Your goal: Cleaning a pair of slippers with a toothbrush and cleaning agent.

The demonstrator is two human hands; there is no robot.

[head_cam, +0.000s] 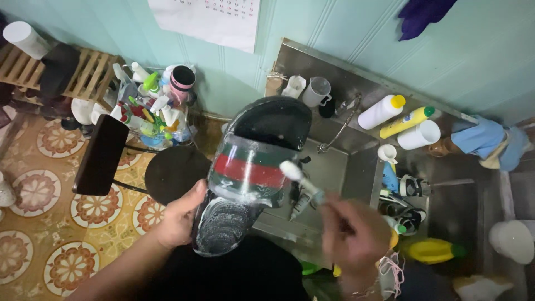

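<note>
While held over the steel sink (pixel 356 167), a black slide sandal (pixel 253 173) with a green and red band sits in the left hand (pixel 178 217), soapy along the strap and footbed. Long axis running from the chest out toward the wall, heel end nearest the body, toe end over the basin. Left grip closed around the sandal's near left edge, thumb on top. Just to the sandal's right, a white toothbrush (pixel 298 175), head touching the strap's right edge, handle slanting down and right into the right hand (pixel 354 234). Right grip closed on the brush handle, blurred, so finger placement cannot be told. Right hand nearer the strap's far side; left hand nearer the heel. Beyond, a tap (pixel 337 125) over the basin, white cups (pixel 316 92) on the back ledge, white and yellow bottles (pixel 390 114) to the right, sneakers (pixel 404 200) beside the basin. To the left, a black stool (pixel 173 173), a rack of cleaning bottles (pixel 150 106), patterned floor tiles (pixel 67 223).
</note>
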